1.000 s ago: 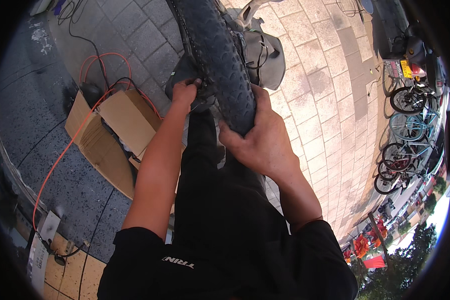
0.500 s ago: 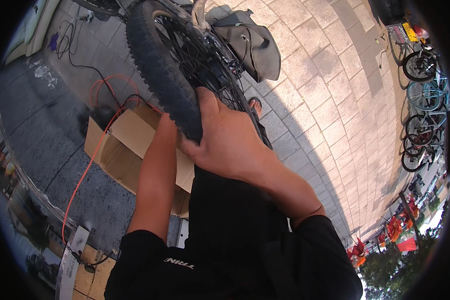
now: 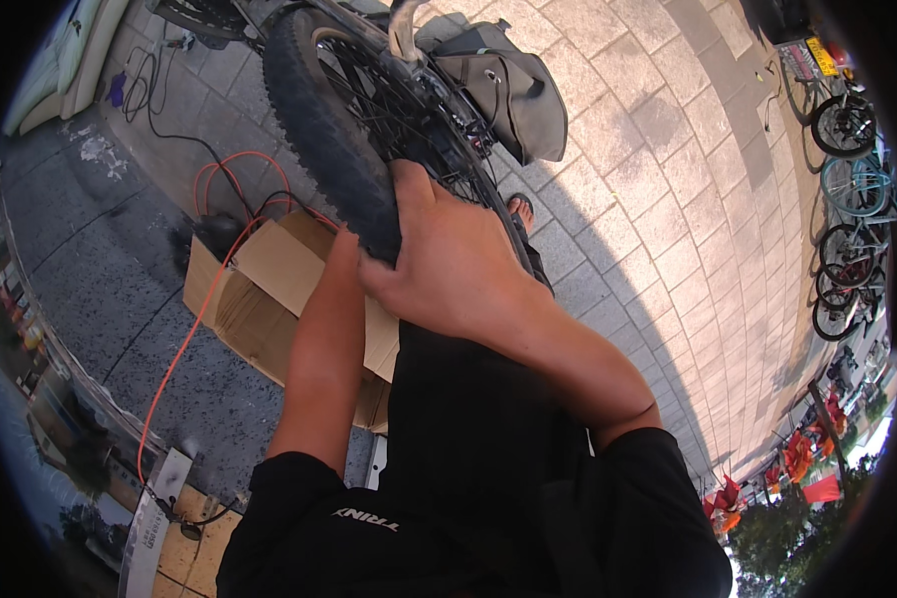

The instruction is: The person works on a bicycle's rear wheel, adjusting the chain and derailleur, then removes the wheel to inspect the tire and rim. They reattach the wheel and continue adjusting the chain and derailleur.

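A black knobby bicycle tire (image 3: 314, 135) on a spoked wheel stands tilted in front of me. My right hand (image 3: 448, 254) is closed round the near end of the tire, its thumb on one side and its fingers over the other, near the spokes (image 3: 364, 80). My left forearm (image 3: 324, 354) runs up to the tire's left side. The left hand itself is hidden behind the tire and the right hand, so its fingers do not show. The bicycle's frame (image 3: 404, 35) continues from the wheel at the top.
An open cardboard box (image 3: 259, 324) lies below my left arm. A red-orange hose (image 3: 184, 364) and a black cable (image 3: 169, 130) trail on the left. Beside the wheel hangs a grey-brown bag (image 3: 518, 100). Several parked bicycles (image 3: 852, 189) line the right side of the paving.
The view has shifted slightly, so most things sit a little further right. My right hand keeps its grip on the tire, and the wheel looks nearly unmoved.
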